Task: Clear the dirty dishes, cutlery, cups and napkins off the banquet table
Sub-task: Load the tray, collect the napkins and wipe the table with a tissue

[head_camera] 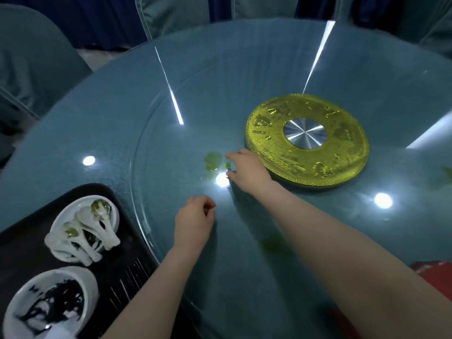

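- Reaching out with the right hand over the glass turntable, fingers pinching a tiny green bit just beside a green smear.
- Resting the left hand on the glass, fingers curled in loosely; cannot tell if anything is inside.
- Sitting already on the black tray at the near left: a small white bowl with white spoons in it, and a second white bowl with dark sauce.
- Lying flat by the black tray's right side: dark chopsticks, hard to see well.
- Possibly going wrong: dropping the tiny bit, being so small and maybe slippery.
- Possibly going wrong: smearing the green mess wider by dragging fingers through it.
- Possibly going wrong: spinning the turntable by leaning on it, so the bit moves away.
- Possibly going wrong: knocking the tray, lying at the table's edge, with the left arm.
- Standing just right of the reaching hand: a big gold disc with a silver middle, close but not blocking.
- Showing more green marks on the glass near the right arm and far right.
- Waiting around the table: chairs in teal covers.
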The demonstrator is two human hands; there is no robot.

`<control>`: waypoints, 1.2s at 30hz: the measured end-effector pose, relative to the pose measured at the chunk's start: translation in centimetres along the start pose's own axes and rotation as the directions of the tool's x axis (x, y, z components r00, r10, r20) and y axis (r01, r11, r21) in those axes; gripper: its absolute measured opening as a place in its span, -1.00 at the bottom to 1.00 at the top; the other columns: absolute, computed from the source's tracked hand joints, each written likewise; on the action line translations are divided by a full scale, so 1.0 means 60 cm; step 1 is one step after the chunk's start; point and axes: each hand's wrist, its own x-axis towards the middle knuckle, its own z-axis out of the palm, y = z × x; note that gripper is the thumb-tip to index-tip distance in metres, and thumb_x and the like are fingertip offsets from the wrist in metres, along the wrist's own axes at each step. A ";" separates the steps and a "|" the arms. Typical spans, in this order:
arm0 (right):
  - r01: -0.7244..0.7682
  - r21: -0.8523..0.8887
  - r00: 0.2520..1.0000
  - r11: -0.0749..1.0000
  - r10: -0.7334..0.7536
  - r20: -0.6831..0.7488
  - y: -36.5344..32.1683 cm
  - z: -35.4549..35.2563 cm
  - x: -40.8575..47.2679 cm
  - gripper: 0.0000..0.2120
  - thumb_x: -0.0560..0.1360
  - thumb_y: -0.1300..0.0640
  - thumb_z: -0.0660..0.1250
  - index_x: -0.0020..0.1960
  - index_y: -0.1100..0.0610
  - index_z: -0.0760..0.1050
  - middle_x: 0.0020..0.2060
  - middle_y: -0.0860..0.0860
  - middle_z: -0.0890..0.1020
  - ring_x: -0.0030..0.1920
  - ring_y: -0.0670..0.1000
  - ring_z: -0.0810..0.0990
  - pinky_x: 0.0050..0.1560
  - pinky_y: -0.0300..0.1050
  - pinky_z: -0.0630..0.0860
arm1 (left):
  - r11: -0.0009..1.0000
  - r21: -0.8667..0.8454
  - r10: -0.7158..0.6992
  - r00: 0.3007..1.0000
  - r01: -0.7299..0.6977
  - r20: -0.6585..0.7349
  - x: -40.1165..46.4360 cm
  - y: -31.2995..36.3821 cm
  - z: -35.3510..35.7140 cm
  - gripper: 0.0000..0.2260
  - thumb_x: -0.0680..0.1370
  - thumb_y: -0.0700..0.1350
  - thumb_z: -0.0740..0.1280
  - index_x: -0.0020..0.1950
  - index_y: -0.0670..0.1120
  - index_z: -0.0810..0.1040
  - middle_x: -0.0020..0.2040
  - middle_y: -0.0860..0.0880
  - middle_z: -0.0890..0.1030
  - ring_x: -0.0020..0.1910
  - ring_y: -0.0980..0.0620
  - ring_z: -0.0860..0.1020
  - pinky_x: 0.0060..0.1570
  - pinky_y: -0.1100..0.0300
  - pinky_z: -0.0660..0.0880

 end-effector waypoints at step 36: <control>-0.106 0.515 0.971 0.851 0.201 -0.133 -0.155 -0.021 -0.202 -0.83 0.41 0.28 0.38 -0.04 0.11 0.65 -0.24 -0.09 0.61 -0.27 -0.10 0.54 -0.31 -0.50 0.35 | 0.875 -0.479 -0.162 0.974 0.067 -0.160 -0.179 -0.039 -0.228 -0.66 0.43 -0.37 0.34 -0.03 0.08 0.48 -0.23 0.09 0.55 -0.37 0.28 0.49 -0.23 0.40 0.44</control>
